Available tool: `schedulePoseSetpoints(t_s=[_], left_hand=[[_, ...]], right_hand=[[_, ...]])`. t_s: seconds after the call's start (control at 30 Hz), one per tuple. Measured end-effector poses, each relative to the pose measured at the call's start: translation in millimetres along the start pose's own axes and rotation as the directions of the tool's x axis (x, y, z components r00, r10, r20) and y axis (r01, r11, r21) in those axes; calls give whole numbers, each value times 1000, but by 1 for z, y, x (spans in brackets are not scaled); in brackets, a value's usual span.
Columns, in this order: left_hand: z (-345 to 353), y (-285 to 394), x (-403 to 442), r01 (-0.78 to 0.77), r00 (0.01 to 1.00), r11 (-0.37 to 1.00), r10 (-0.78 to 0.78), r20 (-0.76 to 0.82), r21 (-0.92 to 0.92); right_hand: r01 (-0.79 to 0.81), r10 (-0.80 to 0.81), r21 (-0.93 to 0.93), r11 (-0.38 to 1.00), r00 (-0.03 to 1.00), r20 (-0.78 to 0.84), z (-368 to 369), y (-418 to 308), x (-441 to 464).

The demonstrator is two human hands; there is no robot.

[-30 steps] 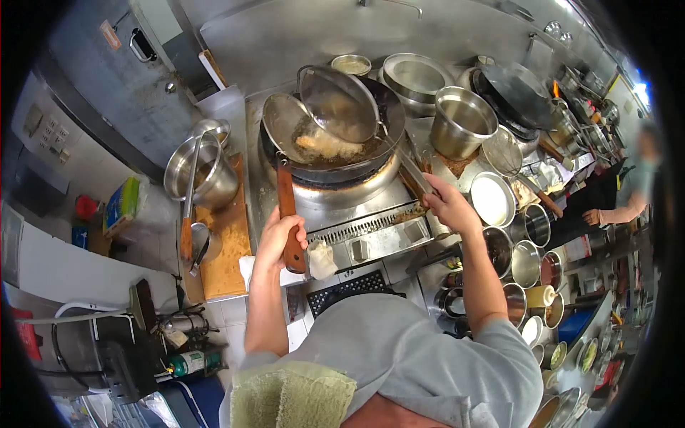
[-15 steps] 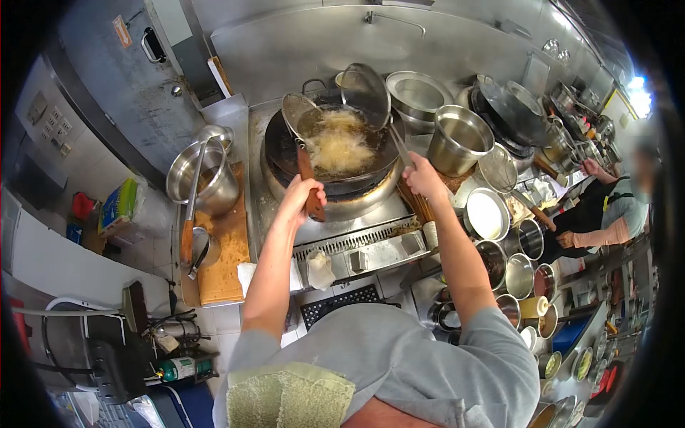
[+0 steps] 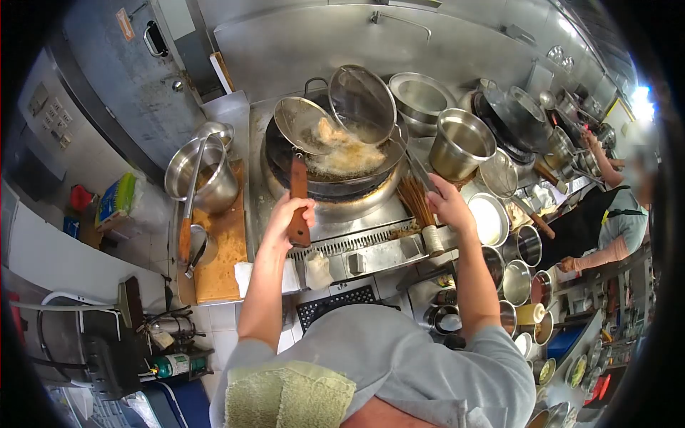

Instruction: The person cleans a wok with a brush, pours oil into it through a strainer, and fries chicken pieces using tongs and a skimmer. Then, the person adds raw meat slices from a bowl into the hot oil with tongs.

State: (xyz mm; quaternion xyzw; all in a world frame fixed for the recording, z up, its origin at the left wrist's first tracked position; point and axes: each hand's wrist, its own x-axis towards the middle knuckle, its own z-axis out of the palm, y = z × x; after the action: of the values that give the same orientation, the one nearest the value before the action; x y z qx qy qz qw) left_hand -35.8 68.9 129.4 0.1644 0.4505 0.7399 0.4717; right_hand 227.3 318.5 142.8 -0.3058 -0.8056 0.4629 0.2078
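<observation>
My left hand [image 3: 287, 217] is closed around the wooden handle of a round wire skimmer [image 3: 298, 123], its mesh tilted over the left side of a wok [image 3: 280, 162]. My right hand [image 3: 452, 207] grips the long metal handle of a larger strainer [image 3: 362, 98], raised over the wok's back right. Between the two tools, golden pieces of battered-looking food [image 3: 331, 133] show above foaming oil [image 3: 349, 160]. What exactly the food is, I cannot tell. Part of the wok's far side is hidden behind the tools.
A bamboo brush [image 3: 417, 207] stands at the stove's front right, close to my right hand. Steel pots [image 3: 465, 146] flank the wok, and another pot [image 3: 203, 178] sits on the left board [image 3: 220, 264]. A co-worker [image 3: 581, 221] stands at the right.
Both tools have lifted and tilted, with their handles drawn nearer my body. Golden food now shows between them, and the foam patch is smaller. The co-worker's raised arm has moved.
</observation>
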Motion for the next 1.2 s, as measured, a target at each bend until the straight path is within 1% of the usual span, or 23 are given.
schedulePoseSetpoints(t_s=[0.07, 0.1, 0.2, 0.23, 0.27, 0.33, 0.37, 0.43, 0.47, 0.5, 0.53, 0.6, 0.63, 0.7, 0.73, 0.77, 0.8, 0.87, 0.9, 0.93, 1.03, 1.13, 1.2], left_hand=[[2, 9, -14, 0, 999, 989, 5, -37, 146], [-2, 5, -14, 6, 996, 984, 10, -89, 176], [-13, 7, -14, 51, 991, 908, 6, -134, 416], [-19, 7, -13, 55, 991, 866, 13, -133, 497], [-25, 5, -11, 56, 991, 823, 24, -133, 566], [-32, 3, -8, 46, 991, 718, 57, -125, 695], [-28, 3, -8, 69, 982, 668, 86, -169, 741], [-45, -18, 15, -27, 973, 496, 211, -90, 868], [-40, -20, 18, -68, 963, 399, 265, -44, 914], [-34, -22, 20, 11, 963, 277, 256, -84, 961], [-28, -27, 19, -6, 958, 220, 282, -57, 976], [-16, -36, 19, -43, 944, 103, 330, 7, 994], [9, -23, 7, 76, 978, 174, 177, -107, 982], [14, -24, -5, -9, 987, 135, 163, -13, 991], [13, -27, -12, -51, 988, 114, 151, 33, 992], [9, -29, -16, -80, 981, -16, 173, 82, 997], [7, -30, -21, -57, 979, -134, 186, 81, 989], [7, -29, -33, -6, 973, -361, 212, 88, 932], [5, -29, -37, 4, 961, -417, 252, 112, 909], [7, -29, -38, 45, 962, -434, 262, 79, 900], [20, -31, -43, 159, 953, -462, 303, -13, 872], [23, -38, -42, 51, 958, -313, 284, 42, 948], [30, -36, -39, 43, 960, -182, 278, 10, 982]], right_hand=[[-107, 105, 171, 979, 994, 19, -8, -14, -13], [-66, 63, 150, 986, 998, 30, -13, -9, -13], [-141, 132, 292, 946, 990, 51, -21, -10, -12], [-101, 78, 361, 927, 994, 78, -21, -2, -5], [-122, 93, 447, 886, 992, 85, -21, 5, -4], [-148, 109, 606, 782, 989, 100, -22, 12, 2], [-141, 113, 642, 754, 990, 84, -25, 15, 4], [-134, 129, 712, 689, 990, 61, -31, 25, 3], [-125, 155, 757, 642, 987, 33, -35, 26, 0], [-113, 180, 797, 593, 984, 6, -42, 24, -4], [-96, 206, 834, 544, 978, -21, -49, 22, -8], [-77, 208, 857, 509, 977, -35, -66, 23, -17], [-61, 203, 873, 485, 978, -44, -74, 27, -22], [-22, 169, 889, 457, 984, -63, -92, 46, -32], [-19, 210, 886, 463, 974, -88, -99, 49, -38], [-10, 236, 884, 468, 965, -114, -104, 55, -42], [-2, 264, 882, 471, 955, -138, -108, 59, -47], [-9, 277, 896, 445, 952, -128, -116, 67, -53], [-12, 290, 900, 436, 948, -128, -120, 72, -55], [-16, 302, 904, 428, 945, -126, -123, 78, -56], [-8, 317, 949, 315, 943, -98, -128, 95, -52], [5, 299, 980, 201, 952, -67, -133, 107, -45], [13, 270, 993, 118, 962, -45, -133, 114, -41]])
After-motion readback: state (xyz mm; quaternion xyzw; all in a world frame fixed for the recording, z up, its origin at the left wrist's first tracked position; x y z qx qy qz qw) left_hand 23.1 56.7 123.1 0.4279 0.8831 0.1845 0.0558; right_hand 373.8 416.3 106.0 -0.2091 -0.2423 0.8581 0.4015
